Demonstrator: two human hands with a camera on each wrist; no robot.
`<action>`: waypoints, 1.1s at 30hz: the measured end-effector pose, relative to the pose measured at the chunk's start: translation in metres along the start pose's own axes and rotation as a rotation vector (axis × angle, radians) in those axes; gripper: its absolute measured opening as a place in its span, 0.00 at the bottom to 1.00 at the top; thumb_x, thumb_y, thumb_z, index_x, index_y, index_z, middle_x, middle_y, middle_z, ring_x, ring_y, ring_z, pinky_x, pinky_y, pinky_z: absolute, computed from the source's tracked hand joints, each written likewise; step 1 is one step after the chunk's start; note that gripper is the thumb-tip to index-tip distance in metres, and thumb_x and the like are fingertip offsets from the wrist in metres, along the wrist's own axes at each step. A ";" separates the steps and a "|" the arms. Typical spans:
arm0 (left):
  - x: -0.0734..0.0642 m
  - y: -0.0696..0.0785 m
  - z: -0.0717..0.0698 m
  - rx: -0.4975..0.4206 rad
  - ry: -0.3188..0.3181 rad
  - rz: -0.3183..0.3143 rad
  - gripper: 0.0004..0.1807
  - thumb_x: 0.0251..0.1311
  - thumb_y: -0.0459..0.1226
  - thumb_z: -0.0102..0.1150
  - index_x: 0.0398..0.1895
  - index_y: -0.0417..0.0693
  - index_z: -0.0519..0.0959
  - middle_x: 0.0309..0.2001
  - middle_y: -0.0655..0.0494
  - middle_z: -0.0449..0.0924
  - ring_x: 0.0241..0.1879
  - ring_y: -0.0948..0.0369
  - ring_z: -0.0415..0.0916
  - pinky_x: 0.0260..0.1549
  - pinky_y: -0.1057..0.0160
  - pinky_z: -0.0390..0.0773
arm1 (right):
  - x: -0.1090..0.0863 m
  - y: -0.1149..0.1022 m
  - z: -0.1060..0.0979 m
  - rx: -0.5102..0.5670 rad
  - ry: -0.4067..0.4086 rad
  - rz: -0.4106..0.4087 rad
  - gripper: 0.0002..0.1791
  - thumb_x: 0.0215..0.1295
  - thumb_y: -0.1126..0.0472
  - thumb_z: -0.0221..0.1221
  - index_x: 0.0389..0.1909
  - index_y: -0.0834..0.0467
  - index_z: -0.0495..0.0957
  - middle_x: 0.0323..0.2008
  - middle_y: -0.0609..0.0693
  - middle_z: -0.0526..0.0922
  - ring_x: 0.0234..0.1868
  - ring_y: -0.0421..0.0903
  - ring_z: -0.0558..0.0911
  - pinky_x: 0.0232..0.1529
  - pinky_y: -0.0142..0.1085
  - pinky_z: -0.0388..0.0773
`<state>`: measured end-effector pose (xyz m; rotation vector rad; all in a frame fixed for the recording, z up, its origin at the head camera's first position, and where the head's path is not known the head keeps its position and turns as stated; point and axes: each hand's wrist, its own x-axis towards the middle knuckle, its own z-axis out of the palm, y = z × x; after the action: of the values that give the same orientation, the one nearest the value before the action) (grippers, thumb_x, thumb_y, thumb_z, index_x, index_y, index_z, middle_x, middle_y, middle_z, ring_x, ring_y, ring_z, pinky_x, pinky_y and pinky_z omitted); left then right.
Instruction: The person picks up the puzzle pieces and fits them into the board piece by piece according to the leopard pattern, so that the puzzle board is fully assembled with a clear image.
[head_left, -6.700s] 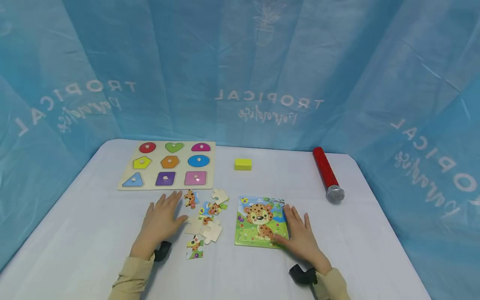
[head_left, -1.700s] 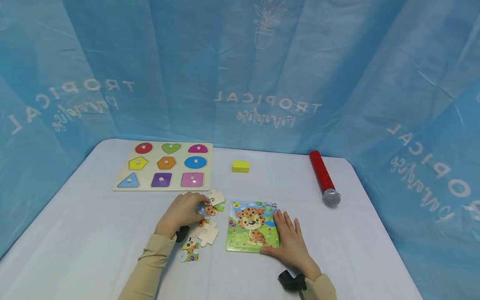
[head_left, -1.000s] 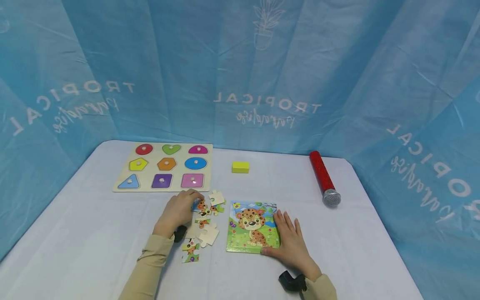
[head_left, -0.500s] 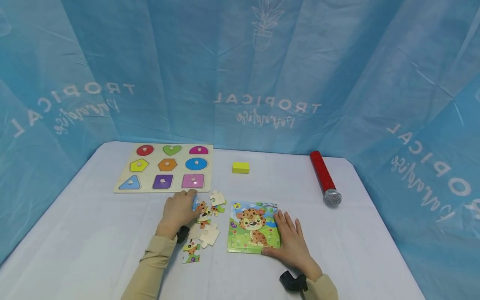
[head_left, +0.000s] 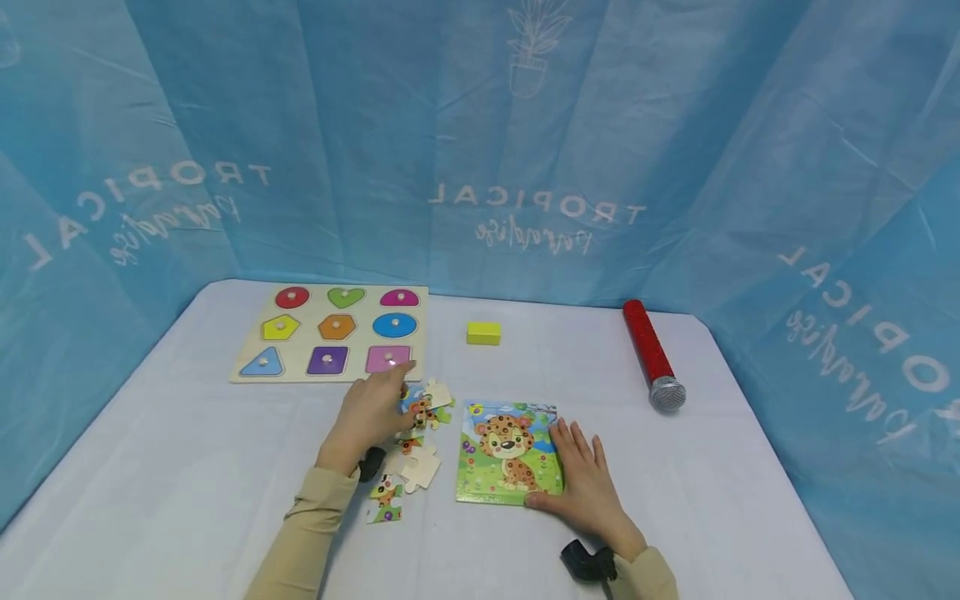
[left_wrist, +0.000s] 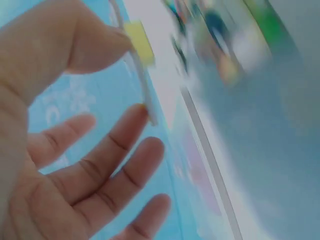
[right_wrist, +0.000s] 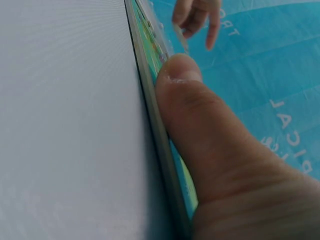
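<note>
My left hand [head_left: 371, 417] is raised over the jigsaw pieces [head_left: 420, 468] and pinches one thin jigsaw puzzle piece [left_wrist: 145, 94] between thumb and a finger, seen edge-on in the left wrist view. The other fingers are spread. Some loose pieces lie picture side up, others show plain backs. My right hand [head_left: 588, 487] rests at the lower right corner of the leopard puzzle board [head_left: 476, 483], fingers extended along its right side. In the right wrist view its thumb [right_wrist: 185, 105] presses on the board's edge.
A wooden shape board [head_left: 300, 350] with knobbed pieces lies behind my left hand. A yellow block [head_left: 483, 333] sits at the back middle. Toward the back right lies a red microphone [head_left: 651, 350]. A blue printed curtain [head_left: 480, 125] surrounds the white table [head_left: 712, 500].
From hovering beside the pieces, my left hand reached in among them and has now lifted a jigsaw piece, moving slightly up and right. The right hand stays at the board.
</note>
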<state>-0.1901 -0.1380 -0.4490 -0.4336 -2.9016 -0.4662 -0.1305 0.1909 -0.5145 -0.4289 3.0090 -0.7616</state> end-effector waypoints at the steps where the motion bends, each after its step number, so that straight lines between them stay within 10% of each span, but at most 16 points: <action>1: 0.002 0.006 0.001 -0.002 0.006 0.032 0.38 0.44 0.39 0.73 0.62 0.41 0.71 0.33 0.54 0.81 0.30 0.57 0.74 0.35 0.51 0.74 | 0.000 0.001 -0.001 0.000 0.003 0.001 0.63 0.42 0.33 0.70 0.74 0.62 0.55 0.75 0.61 0.55 0.76 0.62 0.50 0.72 0.61 0.36; 12: 0.020 0.059 0.028 0.016 -0.136 0.178 0.32 0.46 0.43 0.74 0.58 0.52 0.76 0.35 0.58 0.80 0.43 0.55 0.77 0.47 0.48 0.74 | 0.002 0.000 0.002 0.023 -0.020 0.008 0.63 0.42 0.32 0.69 0.74 0.61 0.54 0.75 0.60 0.53 0.77 0.61 0.49 0.73 0.60 0.35; 33: 0.019 0.075 0.042 0.126 -0.109 0.258 0.13 0.54 0.40 0.68 0.44 0.63 0.86 0.44 0.62 0.82 0.41 0.56 0.76 0.43 0.52 0.75 | 0.001 0.002 -0.001 0.001 -0.027 0.013 0.63 0.43 0.33 0.69 0.74 0.61 0.54 0.75 0.60 0.54 0.77 0.61 0.49 0.73 0.59 0.36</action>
<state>-0.1903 -0.0513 -0.4634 -0.8221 -2.8971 -0.2256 -0.1314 0.1924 -0.5146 -0.4151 2.9832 -0.7499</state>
